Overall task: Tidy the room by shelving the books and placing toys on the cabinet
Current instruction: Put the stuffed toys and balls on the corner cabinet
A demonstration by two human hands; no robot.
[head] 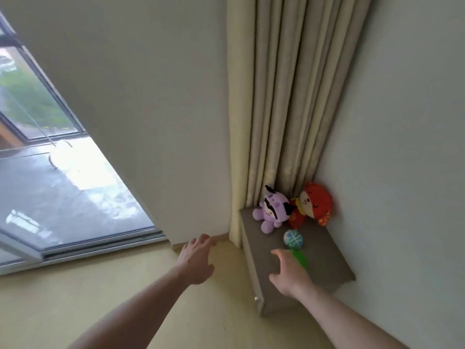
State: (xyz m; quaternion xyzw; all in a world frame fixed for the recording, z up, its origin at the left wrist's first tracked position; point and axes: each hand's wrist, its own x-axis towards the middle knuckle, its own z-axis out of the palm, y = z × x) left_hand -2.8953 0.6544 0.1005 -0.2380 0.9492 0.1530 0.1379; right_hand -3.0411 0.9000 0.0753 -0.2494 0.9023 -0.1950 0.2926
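Note:
A low grey cabinet [324, 250] stands in the room's corner. A purple plush [273, 210] and a red-orange plush [314, 204] sit at the back of its top, against the curtain and the wall. In front of them lies a small blue-green ball [293, 238]. My right hand [292, 273] hovers over the cabinet top, thumb spread wide. A blurred green toy [300, 259] lies at its fingertips, and I cannot make out any grip on it. My left hand [196, 260] reaches out over the floor to the cabinet's left, fingers loose and holding nothing.
A beige curtain [289, 96] hangs behind the cabinet. White walls close the corner on both sides. A large window with a sliding frame [63, 185] runs along the left. The floor [75, 298] is pale wood. A small knob [256, 299] shows on the cabinet front.

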